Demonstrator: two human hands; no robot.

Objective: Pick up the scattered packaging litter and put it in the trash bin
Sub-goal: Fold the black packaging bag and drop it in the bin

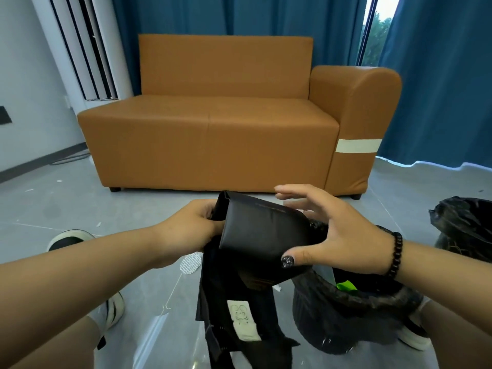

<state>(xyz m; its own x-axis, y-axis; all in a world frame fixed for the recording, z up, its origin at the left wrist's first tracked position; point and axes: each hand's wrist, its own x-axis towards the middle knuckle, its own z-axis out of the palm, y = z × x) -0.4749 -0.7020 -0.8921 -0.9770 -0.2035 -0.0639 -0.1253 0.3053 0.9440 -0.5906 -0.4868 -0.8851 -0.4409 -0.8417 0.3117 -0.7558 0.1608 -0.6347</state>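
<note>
A black plastic packaging bag (262,227) is held in mid-air in front of me, its upper part folded over and its lower part, with a white label (242,320), hanging down towards the floor. My left hand (191,230) grips its left edge. My right hand (332,235) presses on its right side, thumb under the fold and fingers spread above it. Just below my right hand stands the trash bin (354,310), lined with a black bag, with a green scrap (346,285) inside.
An orange sofa (226,134) stands ahead against blue curtains. A second black-lined bin (468,225) is at the right edge. My shoes (69,239) rest on the grey tiled floor, where a small white mesh scrap (190,263) and tiny white bits lie.
</note>
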